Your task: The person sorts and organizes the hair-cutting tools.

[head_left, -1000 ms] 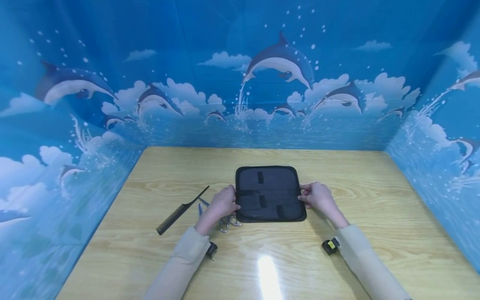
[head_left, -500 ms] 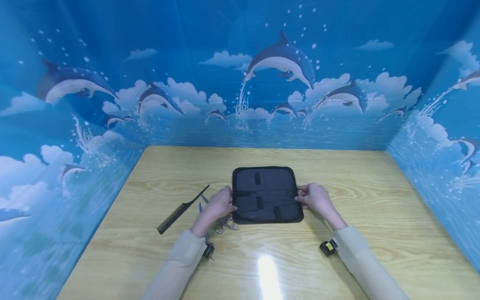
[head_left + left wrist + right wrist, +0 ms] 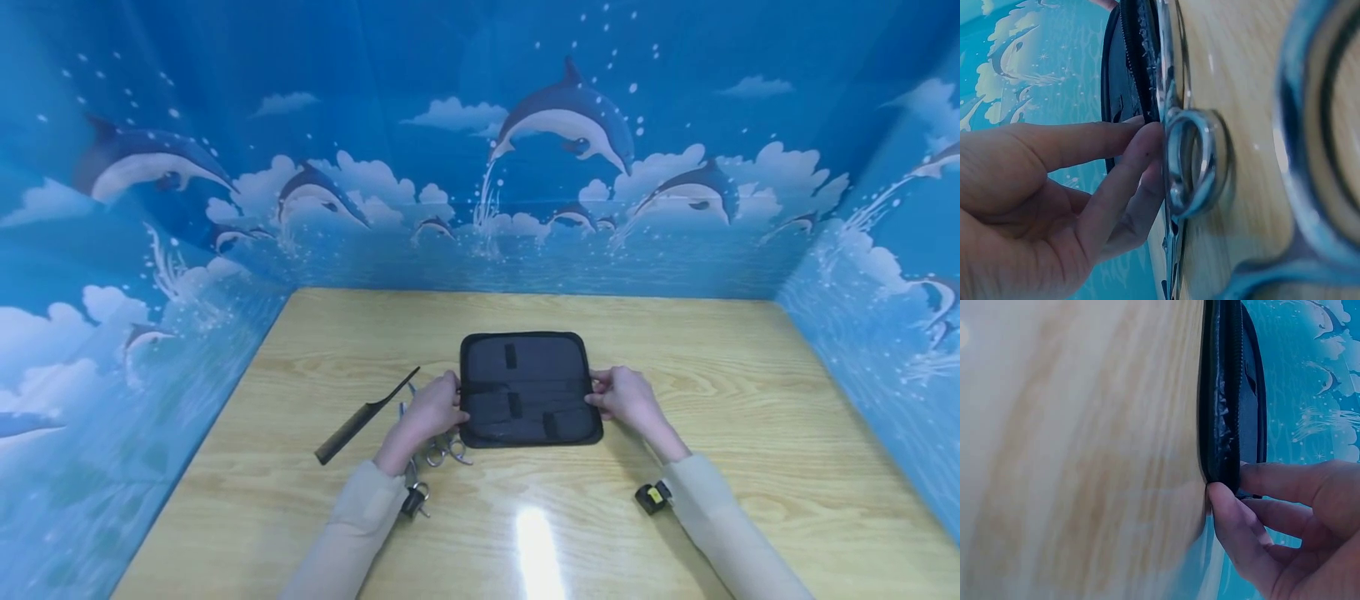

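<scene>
A black zippered case lies open and flat on the table, its inner side up, with several elastic loops and slip pockets. My left hand pinches its left edge between thumb and fingers. On the opposite edge my right hand has the same pinch; the right wrist view shows the zip edge between thumb and fingers. Silver scissors lie partly under my left hand, their finger rings showing beside the case. In the left wrist view, a scissor ring is right by my fingertips.
A dark rat-tail comb lies left of my left hand. More scissors rings show by the left wrist's small black camera. The wood-grain table ends at a blue dolphin-print curtain at the back and sides.
The case has slid a little to the left with both hands holding its edges. More of the scissors now shows below my left wrist. The comb has stayed in place.
</scene>
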